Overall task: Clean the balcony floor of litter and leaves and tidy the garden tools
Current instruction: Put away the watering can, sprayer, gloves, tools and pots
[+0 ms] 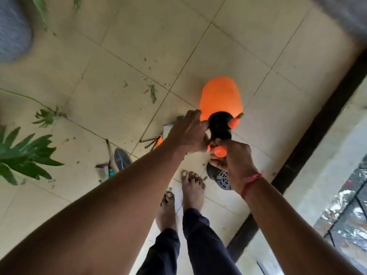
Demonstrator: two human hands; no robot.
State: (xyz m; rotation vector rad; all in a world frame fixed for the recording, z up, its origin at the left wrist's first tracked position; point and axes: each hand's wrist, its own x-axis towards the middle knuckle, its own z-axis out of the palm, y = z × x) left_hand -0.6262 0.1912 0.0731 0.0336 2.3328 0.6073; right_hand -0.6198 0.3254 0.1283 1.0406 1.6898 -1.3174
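Both forearms are bare right down to the lower edge of the view. A thin pink-red thread band [251, 181] is wound round the wrist just behind the right hand [234, 159], with a short loose end sticking out. Dark navy cloth trousers [198, 235] cover both legs to the ankles, narrow at the hem. Both feet [191, 187] are bare, and the toes look soiled.
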